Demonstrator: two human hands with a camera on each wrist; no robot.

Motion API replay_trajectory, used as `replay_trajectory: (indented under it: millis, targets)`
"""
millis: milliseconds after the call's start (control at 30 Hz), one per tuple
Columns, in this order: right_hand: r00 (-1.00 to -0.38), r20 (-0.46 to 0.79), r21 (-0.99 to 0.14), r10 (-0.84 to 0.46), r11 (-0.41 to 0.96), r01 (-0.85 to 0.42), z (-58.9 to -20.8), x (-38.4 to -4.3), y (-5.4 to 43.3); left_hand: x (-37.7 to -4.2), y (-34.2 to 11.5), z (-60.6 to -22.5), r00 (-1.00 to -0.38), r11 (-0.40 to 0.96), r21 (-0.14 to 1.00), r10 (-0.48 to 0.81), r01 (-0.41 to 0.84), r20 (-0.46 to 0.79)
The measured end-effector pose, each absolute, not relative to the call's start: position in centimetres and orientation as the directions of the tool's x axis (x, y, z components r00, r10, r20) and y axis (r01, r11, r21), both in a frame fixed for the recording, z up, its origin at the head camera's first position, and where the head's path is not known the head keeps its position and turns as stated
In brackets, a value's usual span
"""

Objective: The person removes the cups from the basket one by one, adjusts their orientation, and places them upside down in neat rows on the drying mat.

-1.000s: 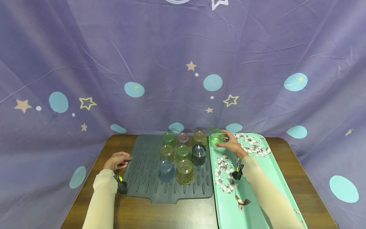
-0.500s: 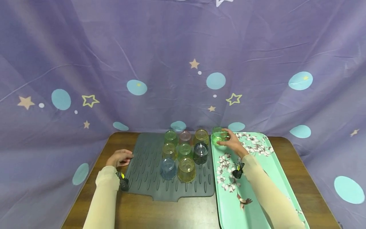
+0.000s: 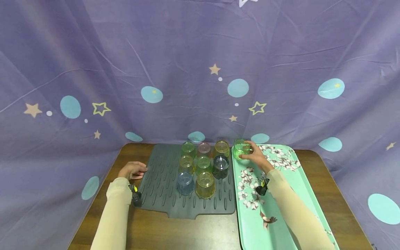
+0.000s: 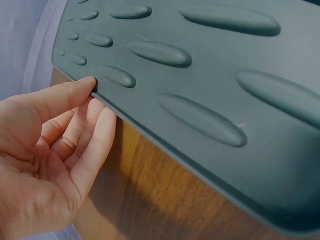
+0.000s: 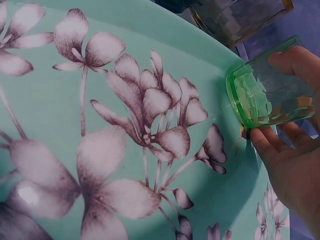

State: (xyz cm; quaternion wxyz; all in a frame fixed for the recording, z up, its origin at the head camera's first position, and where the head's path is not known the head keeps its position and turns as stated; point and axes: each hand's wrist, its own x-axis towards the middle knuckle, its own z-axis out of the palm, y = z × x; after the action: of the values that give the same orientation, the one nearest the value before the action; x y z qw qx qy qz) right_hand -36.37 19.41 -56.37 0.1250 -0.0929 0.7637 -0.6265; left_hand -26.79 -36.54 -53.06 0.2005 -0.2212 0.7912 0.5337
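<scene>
My right hand (image 3: 257, 159) grips a clear green drinking glass (image 3: 240, 150) at the back left corner of the mint-green flowered tray (image 3: 250, 231). In the right wrist view, the glass (image 5: 250, 97) stands mouth up with its thick base at the tray; thumb and fingers hold its sides. My left hand (image 3: 132, 170) pinches the left edge of a dark grey drying mat (image 3: 159, 191). The left wrist view shows the thumb on top of the mat (image 4: 150, 80) and the fingers at its edge, their tips partly hidden.
Several coloured glasses stand upside down on the mat's right half, among them a blue glass (image 3: 185, 183), a dark glass (image 3: 220, 167) and a front yellow glass (image 3: 205, 185). The mat and tray lie side by side on a wooden table (image 3: 150, 229), before a purple curtain (image 3: 187, 69).
The head view has shifted slightly, so everything appears a little farther right. Both hands keep their holds, the right on the green glass and the left on the mat edge.
</scene>
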Motion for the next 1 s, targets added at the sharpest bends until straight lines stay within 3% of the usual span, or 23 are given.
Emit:
replay_trajectory:
  millis: [467,833,1000]
  targets:
    - [-0.952,-0.063,-0.996,-0.3,0.085,0.039,-56.8,-35.4,21.0,-27.4,-35.6,-52.4,-0.782,0.426,0.665,-0.211,-0.613,-0.586]
    - [-0.934,-0.064,-0.954,-0.351,-0.253,0.161,-56.1,-33.6,23.4,-27.8,-36.1,-52.8,-0.778,0.417,0.667,-0.201,-0.618,-0.595]
    - [-0.914,0.005,-0.893,-0.405,-0.414,0.178,-55.8,-33.0,24.3,-27.7,-35.9,-52.6,-0.782,0.417,0.67,-0.211,-0.615,-0.587]
